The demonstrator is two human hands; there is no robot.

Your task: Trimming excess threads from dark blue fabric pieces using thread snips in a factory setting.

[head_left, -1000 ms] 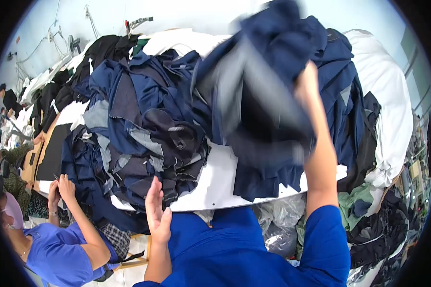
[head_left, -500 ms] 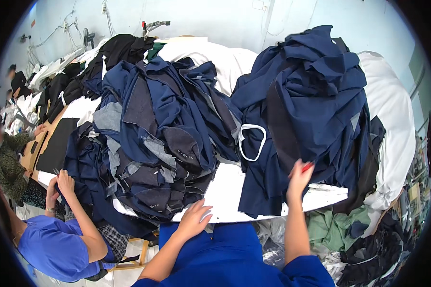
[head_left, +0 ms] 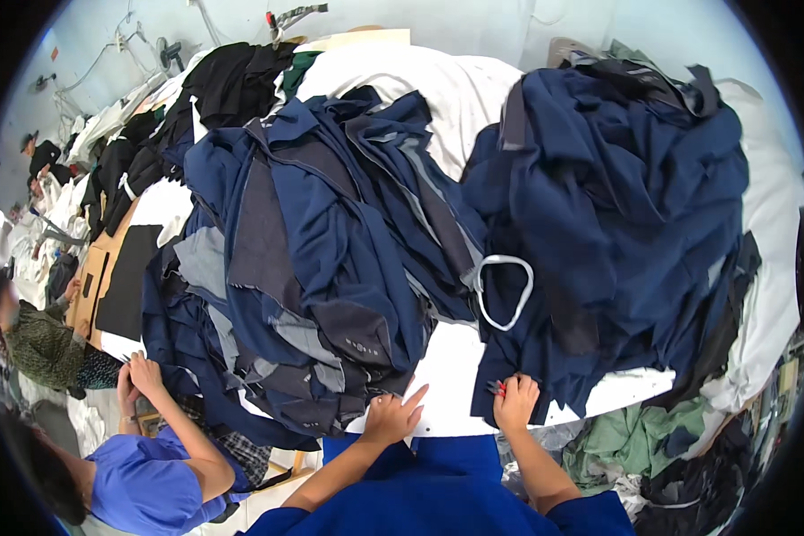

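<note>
My right hand [head_left: 516, 404] is closed around small red-handled snips [head_left: 498, 389], their metal tip pointing left. It rests on the front flap of a large navy garment pile [head_left: 634, 196], close to the table's near edge. My left hand [head_left: 391, 418] lies open at that edge, thumb spread to the right, its fingers against the bottom of the left pile of navy and dark grey garments [head_left: 330, 241]. A white loop of band [head_left: 506, 293] hangs at the left side of the right pile. Bare white tabletop [head_left: 447, 375] shows between the two piles.
A co-worker in a purple-blue top [head_left: 152, 473] handles dark cloth on my left; a person in a patterned top [head_left: 40, 344] stands beyond. White cloth [head_left: 393, 76] and black garments [head_left: 237, 80] lie behind. Green fabric [head_left: 621, 442] is heaped below the table at right.
My right hand has come down and left with the snips, to the table's front edge. My left hand has shifted slightly right. The right pile's upper folds look rearranged; the view has shifted.
</note>
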